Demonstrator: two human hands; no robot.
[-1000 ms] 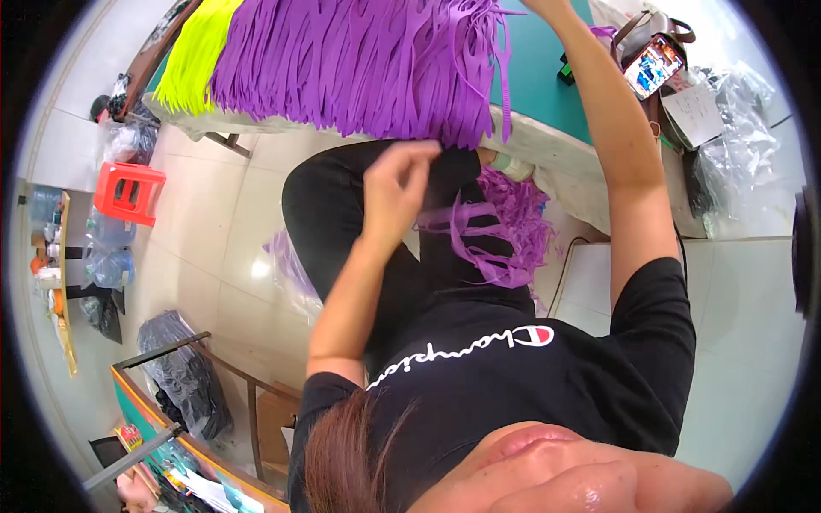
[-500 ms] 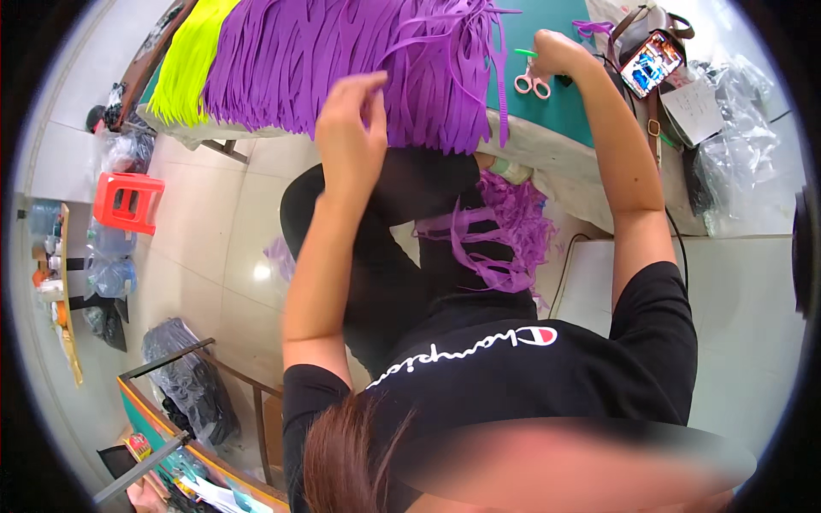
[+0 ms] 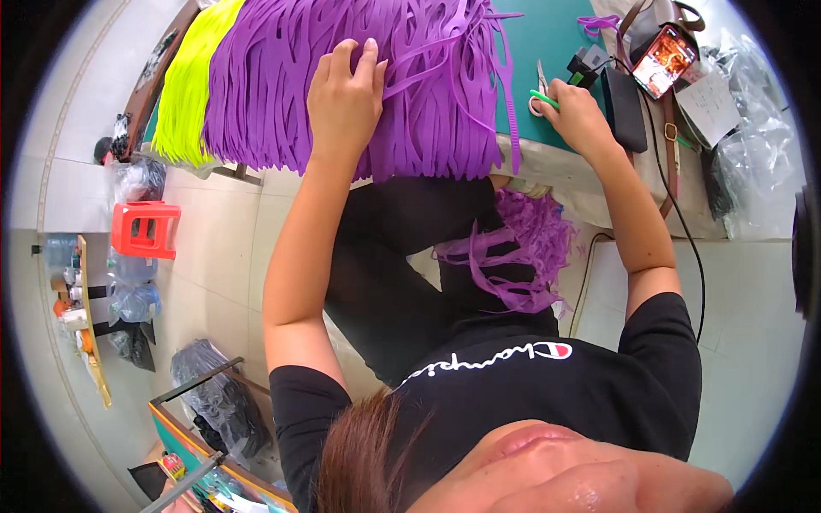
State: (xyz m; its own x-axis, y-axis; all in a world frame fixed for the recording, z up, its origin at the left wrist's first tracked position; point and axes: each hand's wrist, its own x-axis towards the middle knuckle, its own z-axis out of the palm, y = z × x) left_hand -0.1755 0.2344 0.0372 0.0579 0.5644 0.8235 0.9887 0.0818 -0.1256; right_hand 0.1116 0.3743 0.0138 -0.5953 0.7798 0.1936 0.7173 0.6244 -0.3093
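A thick layer of long purple rubber-like strips (image 3: 274,94) hangs over the table's near edge. My left hand (image 3: 345,103) is over these strips, fingers bent and a little apart, with nothing visible in it. To the right, my right hand (image 3: 583,118) has its fingers closed on a slim green stick-like tool (image 3: 542,99), whose exact kind I cannot make out. Small scissors (image 3: 540,75) with pale pink handles lie beside those fingertips, their loops partly hidden by the hand and the green tool.
Bright yellow-green strips (image 3: 184,94) lie left of the purple ones. On the green tabletop (image 3: 534,43) are a black case (image 3: 623,109), a phone (image 3: 664,61) and a bag (image 3: 654,30). Purple scraps (image 3: 534,244) are heaped below the table. A red stool (image 3: 145,229) stands at left.
My right hand has come nearer and turned, uncovering the black case, with the green tool in its fingers. My left hand has shifted slightly over the purple strips. The view has moved a little.
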